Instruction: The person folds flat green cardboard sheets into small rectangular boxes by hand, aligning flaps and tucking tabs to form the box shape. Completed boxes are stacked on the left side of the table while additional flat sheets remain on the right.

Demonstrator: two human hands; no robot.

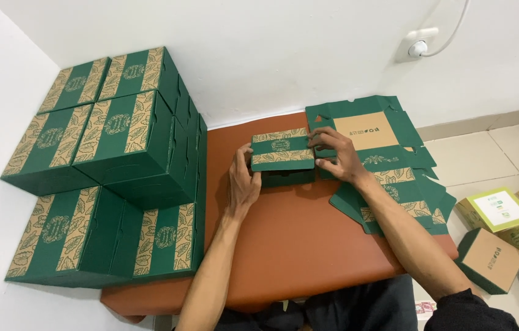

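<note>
Both hands clasp a small green leaf-patterned box [282,150] on the brown table [296,239]: left hand [243,184] grips its left end, right hand [340,158] its right end, beside flat box blanks [388,165].

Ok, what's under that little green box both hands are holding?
Under the small green box held by the left hand and right hand sits a dark green box base on the brown table. Its inside is covered.
</note>
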